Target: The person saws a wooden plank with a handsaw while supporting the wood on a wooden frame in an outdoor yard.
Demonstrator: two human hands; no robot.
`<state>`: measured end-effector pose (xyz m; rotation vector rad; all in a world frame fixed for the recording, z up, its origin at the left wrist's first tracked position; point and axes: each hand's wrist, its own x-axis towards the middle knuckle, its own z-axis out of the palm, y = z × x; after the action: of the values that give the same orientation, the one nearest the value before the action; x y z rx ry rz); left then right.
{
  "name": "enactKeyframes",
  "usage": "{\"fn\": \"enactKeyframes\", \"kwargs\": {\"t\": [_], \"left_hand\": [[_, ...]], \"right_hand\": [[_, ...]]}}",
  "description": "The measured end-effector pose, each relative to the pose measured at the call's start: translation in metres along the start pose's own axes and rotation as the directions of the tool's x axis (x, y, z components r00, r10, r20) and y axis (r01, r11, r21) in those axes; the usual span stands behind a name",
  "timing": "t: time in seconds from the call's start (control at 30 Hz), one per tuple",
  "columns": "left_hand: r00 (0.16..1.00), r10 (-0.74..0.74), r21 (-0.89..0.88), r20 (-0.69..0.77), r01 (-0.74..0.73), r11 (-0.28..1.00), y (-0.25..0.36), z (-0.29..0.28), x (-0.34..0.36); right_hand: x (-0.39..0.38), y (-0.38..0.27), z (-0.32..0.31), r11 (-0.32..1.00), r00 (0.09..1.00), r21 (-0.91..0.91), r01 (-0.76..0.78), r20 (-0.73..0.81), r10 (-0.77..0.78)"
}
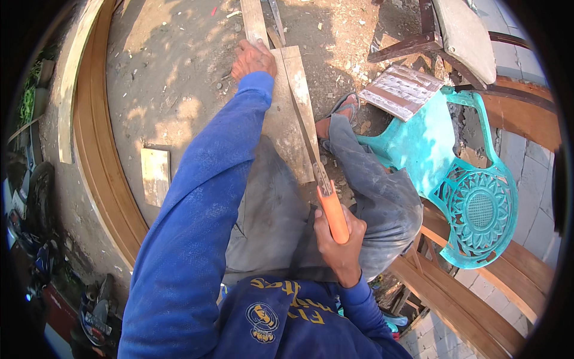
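A handsaw (324, 179) with an orange handle is in my right hand (342, 245), whose fingers are wrapped round the grip. Its narrow blade points away from me and lies along a lengthwise gap in a pale wooden board (280, 122). To the right of the blade runs a narrower part of the board (299, 84). Near the far end, my left hand (253, 60) is closed on the board's left edge, beside a narrow wooden strip (253, 21) reaching farther off. Some of its fingers are hidden. My left leg (266, 203) is against the board's near part.
A turquoise plastic chair (418, 143) lies at right, with a brown-and-white panel (402, 91) at its far end. Beyond stands a dark-framed chair (418, 45). Long brown timbers (95, 119) run along the left; more beams (454, 299) lie lower right. A small wood offcut (155, 176) rests on the ground.
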<state>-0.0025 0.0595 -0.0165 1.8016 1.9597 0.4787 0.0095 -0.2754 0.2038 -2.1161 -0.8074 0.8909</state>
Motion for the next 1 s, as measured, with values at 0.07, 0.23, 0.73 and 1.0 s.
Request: {"fn": "enactKeyframes", "kwargs": {"t": [0.07,0.23,0.73,1.0], "left_hand": [[1.000,0.005,-0.054,0.017,-0.004,0.999,0.008,0.002,0.000],[0.999,-0.038,-0.049,0.019,0.039,0.998,-0.002,-0.010,0.011],[0.999,-0.004,-0.064,0.036,0.006,0.998,0.002,0.001,0.000],[0.998,-0.047,-0.091,0.036,0.050,0.995,-0.001,-0.002,0.002]], "right_hand": [[0.066,0.014,0.033,0.993,0.990,0.054,0.106,-0.103,-0.100],[0.044,0.010,0.031,0.989,0.988,-0.039,0.145,-0.049,-0.147],[0.071,0.004,0.032,0.997,0.997,-0.021,0.076,0.013,-0.075],[-0.091,-0.001,-0.050,0.987,0.989,-0.082,-0.136,0.054,0.141]]}}
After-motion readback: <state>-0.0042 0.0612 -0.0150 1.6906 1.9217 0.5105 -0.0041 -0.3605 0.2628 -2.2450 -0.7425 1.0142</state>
